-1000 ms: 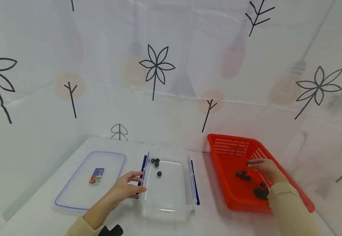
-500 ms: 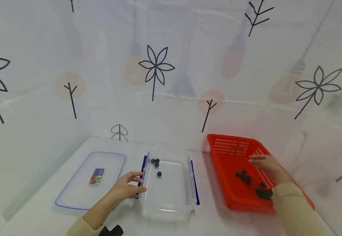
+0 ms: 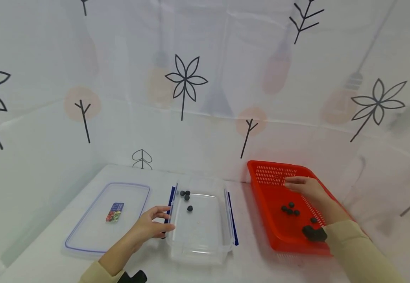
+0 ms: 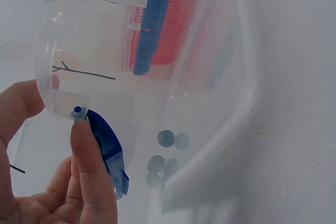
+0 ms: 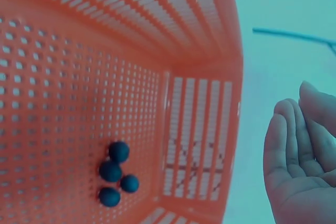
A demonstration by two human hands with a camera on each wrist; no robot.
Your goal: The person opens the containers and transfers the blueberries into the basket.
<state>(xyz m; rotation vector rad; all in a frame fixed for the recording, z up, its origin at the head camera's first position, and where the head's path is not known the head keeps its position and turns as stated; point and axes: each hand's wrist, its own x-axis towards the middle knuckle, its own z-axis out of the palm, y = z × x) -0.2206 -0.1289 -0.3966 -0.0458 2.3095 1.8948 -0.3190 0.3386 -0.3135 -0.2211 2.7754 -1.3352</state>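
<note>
My left hand (image 3: 152,225) grips the side wall of a clear plastic box (image 3: 199,236); in the left wrist view its fingers (image 4: 86,156) lie by a blue latch (image 4: 107,145). Several dark blueberries (image 3: 189,208) rest inside the box, toward its far left. Over the far part of a red basket (image 3: 274,236), my right hand (image 3: 309,188) is raised with fingers and thumb curled together, the blueberry between them hidden from view. More blueberries (image 5: 110,171) lie on the basket floor. The right wrist view shows the fingers (image 5: 278,145) beyond the basket rim.
A clear lid (image 3: 95,220) with a blue edge and a fruit label (image 3: 115,212) lies flat left of the box. Blue latches (image 3: 232,220) hang along the box's sides. A patterned white cloth (image 3: 191,145) stands behind the white table (image 3: 249,251).
My right hand picks up the blueberry at its fingertips and has lifted up and left, toward the basket's far side. My left hand keeps its hold on the box.
</note>
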